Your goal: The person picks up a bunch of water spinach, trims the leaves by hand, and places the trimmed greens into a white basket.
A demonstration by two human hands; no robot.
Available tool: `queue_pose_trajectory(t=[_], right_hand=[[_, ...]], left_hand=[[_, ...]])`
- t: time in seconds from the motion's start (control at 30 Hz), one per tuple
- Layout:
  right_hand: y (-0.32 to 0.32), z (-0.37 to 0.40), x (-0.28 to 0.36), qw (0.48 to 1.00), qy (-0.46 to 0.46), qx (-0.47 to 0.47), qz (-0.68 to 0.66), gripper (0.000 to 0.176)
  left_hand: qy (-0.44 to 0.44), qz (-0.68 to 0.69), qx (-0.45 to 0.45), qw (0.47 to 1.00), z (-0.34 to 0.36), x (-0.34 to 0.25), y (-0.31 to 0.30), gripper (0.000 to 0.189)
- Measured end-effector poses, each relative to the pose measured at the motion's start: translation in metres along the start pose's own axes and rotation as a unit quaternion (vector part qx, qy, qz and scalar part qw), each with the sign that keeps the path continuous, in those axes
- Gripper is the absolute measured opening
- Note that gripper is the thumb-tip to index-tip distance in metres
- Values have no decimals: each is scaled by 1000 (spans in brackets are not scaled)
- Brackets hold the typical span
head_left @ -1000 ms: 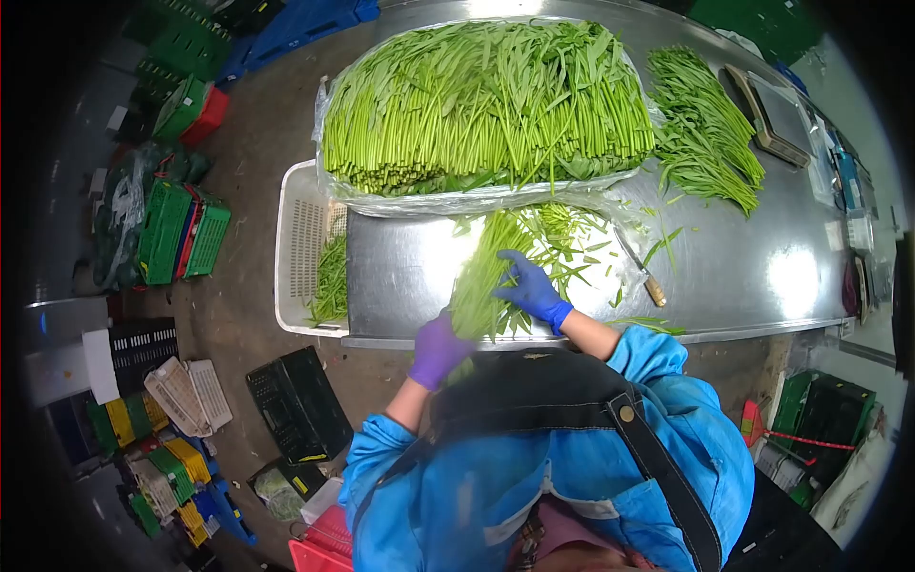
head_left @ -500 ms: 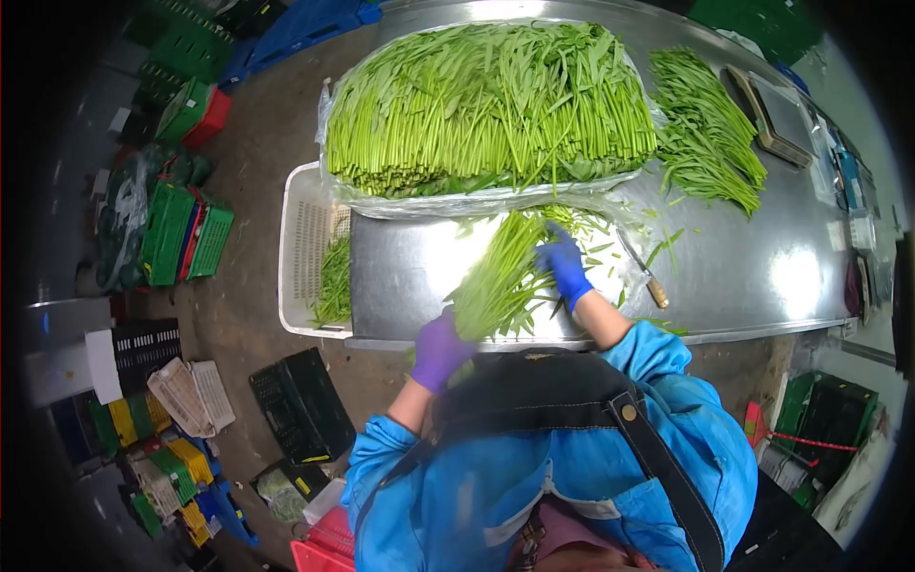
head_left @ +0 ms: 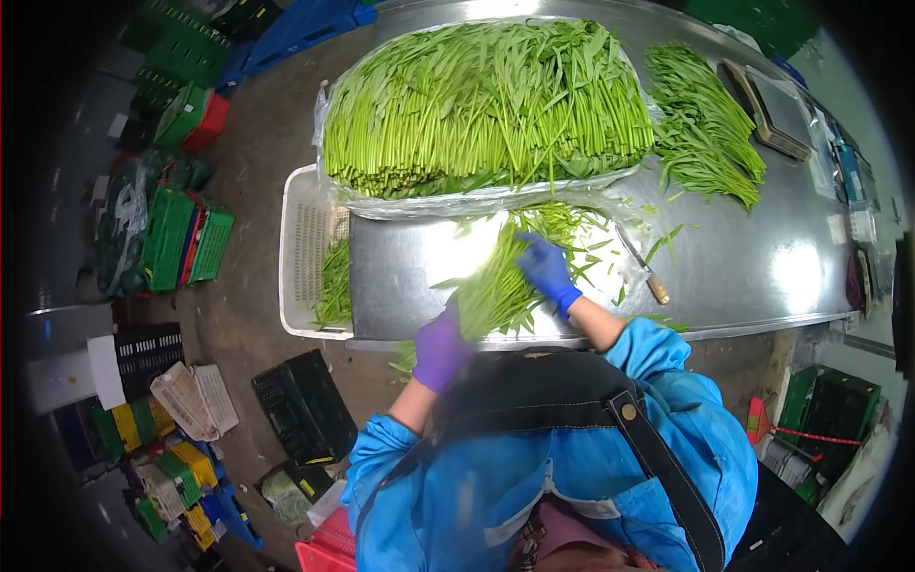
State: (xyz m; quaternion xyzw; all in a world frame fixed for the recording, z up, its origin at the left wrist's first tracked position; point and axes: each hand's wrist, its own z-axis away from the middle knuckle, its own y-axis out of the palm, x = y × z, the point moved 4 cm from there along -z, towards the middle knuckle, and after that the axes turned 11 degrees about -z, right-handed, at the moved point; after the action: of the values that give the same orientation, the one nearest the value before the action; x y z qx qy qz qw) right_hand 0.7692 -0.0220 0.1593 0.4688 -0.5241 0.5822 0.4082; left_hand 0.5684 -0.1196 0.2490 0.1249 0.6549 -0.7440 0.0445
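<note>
A loose bunch of water spinach (head_left: 491,296), long green stems with narrow leaves, is held at a slant over the near edge of the metal table. My left hand (head_left: 443,353), in a purple glove, is closed around its lower leafy end; motion blurs this part. My right hand (head_left: 550,272), in a blue glove, is at the right side of the stems, fingers bent against them; the fingertips are partly hidden. Just beyond lie cut stem pieces and loose leaves (head_left: 562,224). A knife (head_left: 656,286) with a wooden handle rests to the right of my right hand.
A big plastic-lined stack of water spinach (head_left: 486,114) fills the back of the table (head_left: 734,257). Sorted bunches (head_left: 705,129) and a scale (head_left: 767,110) stand at right. A white basket (head_left: 297,257) with trimmings adjoins the table's left end. Crates (head_left: 303,405) are on the floor.
My right hand has shifted left and slightly nearer, closer in against the stems. The bunch has tilted a little; my left hand keeps its hold in about the same place.
</note>
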Motion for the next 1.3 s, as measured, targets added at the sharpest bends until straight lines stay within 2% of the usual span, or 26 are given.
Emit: queue_pose_trajectory(t=[0.03, 0.07, 0.1, 0.17, 0.23, 0.27, 0.3, 0.33, 0.37, 0.43, 0.47, 0.5, 0.53, 0.57, 0.63, 0.7, 0.73, 0.77, 0.83, 0.87, 0.97, 1.03, 1.1, 1.17, 1.23, 1.3], right_hand=[[-18, -15, -42, 992, 93, -62, -61, 40], [-43, -18, -37, 983, 99, -143, -50, 39], [-59, -21, -28, 984, 87, -158, -6, 41], [-65, -20, 4, 993, 56, -97, 30, 48], [-40, -9, 25, 999, 30, 10, 25, 59], [-28, -1, 41, 995, -2, 74, 71, 70], [-12, 8, 53, 990, 25, 121, 72, 79], [0, 17, 75, 977, -156, 91, 115, 58], [1, 16, 70, 977, -156, 89, 115, 58], [16, 10, 26, 992, -26, 117, 34, 27], [12, -3, -18, 994, -67, 26, 80, 8], [-13, -13, -15, 993, 30, -14, 114, 9], [-34, -17, -18, 992, -19, -110, 64, 8], [-48, -21, -17, 987, -5, -121, 104, 7], [-56, -21, 12, 985, -20, -91, 143, 14], [-39, -11, 43, 983, -64, -16, 174, 31], [-22, -12, 47, 971, -13, 86, 221, 45], [-8, -5, 54, 961, 22, 168, 218, 48], [11, 10, 65, 973, -105, 125, 162, 39], [13, 9, 62, 973, -105, 124, 162, 39], [16, -1, 38, 971, -47, 188, 139, 23], [-7, -14, 1, 943, -101, 76, 308, 12], [-33, -21, -13, 965, -98, -33, 241, 12], [-34, -19, 23, 972, -80, -8, 222, 17], [-7, -8, 58, 986, -80, 110, 101, 28], [19, 6, 84, 972, -65, 205, 96, 33]], left_hand=[[0, -15, -5, 1000, 1, 2, -1, 57], [-3, -16, -7, 1000, 2, 4, -1, 57], [19, -13, -7, 1000, 3, 5, -2, 62], [40, -8, -5, 999, 5, 7, -4, 68], [81, -92, 24, 992, 2, 4, -7, 68], [83, -91, 23, 992, 1, 5, -6, 68], [103, -111, 11, 988, -1, 6, -5, 68], [122, -131, -1, 984, -2, 5, -6, 67], [124, -132, -1, 983, -2, 6, -6, 67], [143, -152, -4, 978, -2, 6, -7, 66], [143, -153, -3, 978, -1, 8, -6, 66], [145, -160, -7, 976, 0, 10, -5, 65], [147, -168, -13, 975, 1, 11, -4, 65], [146, -169, -14, 975, 0, 13, -5, 65], [157, -135, -62, 976, 1, 14, -9, 71], [166, -148, -58, 973, 1, 13, -11, 72], [176, -163, -57, 969, -2, 12, -12, 74], [178, -163, -58, 969, -4, 12, -12, 74], [186, -196, -51, 961, -7, 13, -10, 76], [186, -197, -51, 961, -7, 14, -10, 76], [193, -196, -50, 960, -5, 16, -9, 76], [189, -186, -50, 963, -3, 20, -4, 76], [186, -194, -57, 961, -3, 19, -10, 69], [186, -200, -58, 960, -2, 17, -13, 62], [196, -208, -78, 955, -5, 13, -13, 62], [196, -188, -62, 960, -9, 12, -12, 69]])
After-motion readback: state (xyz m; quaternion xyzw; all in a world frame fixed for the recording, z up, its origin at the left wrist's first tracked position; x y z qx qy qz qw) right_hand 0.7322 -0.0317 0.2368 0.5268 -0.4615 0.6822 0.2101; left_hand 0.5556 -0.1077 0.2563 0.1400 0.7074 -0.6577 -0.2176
